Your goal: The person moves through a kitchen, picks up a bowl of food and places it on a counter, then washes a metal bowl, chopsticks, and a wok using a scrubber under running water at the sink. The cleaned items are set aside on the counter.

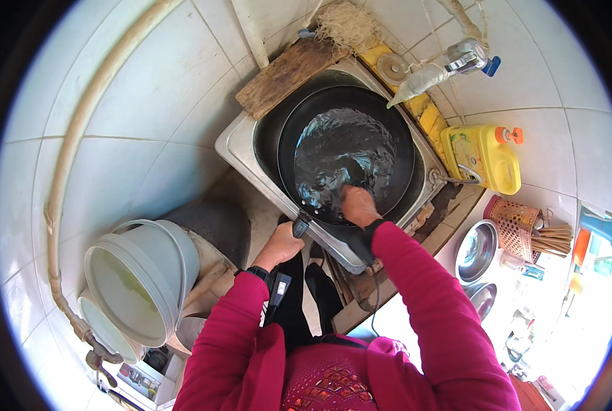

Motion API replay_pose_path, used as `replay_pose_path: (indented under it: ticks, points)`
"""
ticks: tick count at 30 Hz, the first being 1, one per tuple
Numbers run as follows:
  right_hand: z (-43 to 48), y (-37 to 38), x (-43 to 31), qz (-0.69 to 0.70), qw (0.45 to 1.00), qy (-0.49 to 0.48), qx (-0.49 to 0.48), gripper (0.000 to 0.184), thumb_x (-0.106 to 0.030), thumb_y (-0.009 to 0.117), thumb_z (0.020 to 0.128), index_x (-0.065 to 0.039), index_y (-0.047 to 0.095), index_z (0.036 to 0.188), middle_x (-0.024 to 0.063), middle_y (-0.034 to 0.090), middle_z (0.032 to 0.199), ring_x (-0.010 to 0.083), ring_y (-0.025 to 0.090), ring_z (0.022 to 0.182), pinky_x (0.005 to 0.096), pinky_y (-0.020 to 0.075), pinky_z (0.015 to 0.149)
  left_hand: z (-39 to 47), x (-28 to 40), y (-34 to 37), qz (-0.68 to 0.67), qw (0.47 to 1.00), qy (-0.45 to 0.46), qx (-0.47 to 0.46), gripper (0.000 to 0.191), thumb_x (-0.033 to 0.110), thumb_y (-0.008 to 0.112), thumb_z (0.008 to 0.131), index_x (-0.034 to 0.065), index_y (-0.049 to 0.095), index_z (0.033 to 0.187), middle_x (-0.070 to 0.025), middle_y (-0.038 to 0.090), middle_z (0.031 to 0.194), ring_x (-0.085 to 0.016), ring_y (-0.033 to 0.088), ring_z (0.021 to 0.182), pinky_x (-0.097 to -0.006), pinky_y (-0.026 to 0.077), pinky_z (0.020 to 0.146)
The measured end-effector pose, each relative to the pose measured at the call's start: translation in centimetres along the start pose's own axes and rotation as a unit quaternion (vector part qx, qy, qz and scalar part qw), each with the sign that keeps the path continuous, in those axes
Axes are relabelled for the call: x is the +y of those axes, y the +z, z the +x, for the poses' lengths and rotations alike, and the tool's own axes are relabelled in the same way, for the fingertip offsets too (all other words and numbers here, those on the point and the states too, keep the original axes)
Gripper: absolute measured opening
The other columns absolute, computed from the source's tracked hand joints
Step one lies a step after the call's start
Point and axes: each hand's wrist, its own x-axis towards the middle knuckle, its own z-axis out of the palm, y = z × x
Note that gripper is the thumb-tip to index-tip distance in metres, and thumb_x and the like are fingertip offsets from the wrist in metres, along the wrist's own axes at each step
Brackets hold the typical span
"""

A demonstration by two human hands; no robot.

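A black frying pan rests in a stainless steel sink, with rippling water inside it. My left hand is closed around the pan's dark handle at the sink's near edge. My right hand reaches into the near side of the pan, its fingers low at the swirling water. Blur and water hide the fingertips, so whether they hold anything is unclear.
A wooden board lies across the sink's far left corner. A tap with a wrapped spout overhangs the right rim. Beside the sink stand a yellow jug, a chopstick basket and a metal bowl. White buckets stand left.
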Motion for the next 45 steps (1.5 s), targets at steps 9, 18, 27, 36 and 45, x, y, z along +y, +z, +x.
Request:
replay_pose_path:
  ticks: [9, 18, 27, 36, 45]
  points:
    - [7.8, -4.9, -3.1, -0.014, 0.989, -0.093, 0.115, 0.017, -0.004, 0.054, 0.079, -0.002, 0.062, 0.095, 0.027, 0.056, 0.104, 0.0424, 0.063, 0.089, 0.0503, 0.0527, 0.076, 0.0, 0.0, 0.2, 0.034, 0.998, -0.018, 0.044, 0.022, 0.009, 0.059, 0.072, -0.0043, 0.06, 0.09, -0.0293, 0.062, 0.088, -0.045, 0.06, 0.093, -0.0446, 0.048, 0.08]
    - [10.6, -20.2, 4.1, -0.317, 0.901, -0.265, 0.134, 0.01, -0.008, 0.057, 0.077, -0.004, 0.065, 0.079, 0.018, 0.062, 0.093, 0.0356, 0.065, 0.082, 0.0446, 0.0534, 0.07, -0.1, 0.2, 0.1, 0.048, 0.998, -0.029, 0.032, 0.022, 0.009, 0.056, 0.075, -0.003, 0.061, 0.092, -0.0306, 0.062, 0.092, -0.046, 0.059, 0.097, -0.046, 0.048, 0.081]
    - [4.2, -13.8, 8.1, -0.356, 0.932, -0.015, 0.057, 0.017, -0.01, 0.06, 0.081, -0.002, 0.068, 0.093, 0.0213, 0.058, 0.109, 0.0362, 0.065, 0.093, 0.0412, 0.0558, 0.077, -0.1, -0.6, 0.3, -0.014, 0.999, 0.001, 0.029, 0.021, 0.007, 0.058, 0.07, -0.0055, 0.059, 0.086, -0.0287, 0.061, 0.081, -0.044, 0.061, 0.086, -0.0433, 0.048, 0.076]
    - [-1.4, -3.3, 5.0, -0.169, 0.98, -0.08, -0.068, 0.018, -0.012, 0.058, 0.077, 0.0, 0.067, 0.087, 0.0226, 0.068, 0.086, 0.04, 0.067, 0.084, 0.044, 0.0549, 0.076, 0.1, -0.8, 0.5, -0.02, 0.999, 0.016, 0.033, 0.019, 0.006, 0.059, 0.068, -0.0063, 0.058, 0.083, -0.0243, 0.058, 0.07, -0.035, 0.061, 0.07, -0.0419, 0.048, 0.069]
    - [5.4, 1.2, -1.4, 0.095, 0.978, 0.064, 0.177, 0.01, -0.006, 0.06, 0.074, -0.006, 0.066, 0.083, 0.0223, 0.066, 0.086, 0.0404, 0.063, 0.088, 0.0466, 0.05, 0.081, 0.1, -0.3, 0.4, 0.009, 1.0, -0.019, 0.017, 0.02, 0.007, 0.057, 0.07, -0.0053, 0.06, 0.086, -0.0291, 0.062, 0.083, -0.044, 0.062, 0.088, -0.0429, 0.049, 0.077]
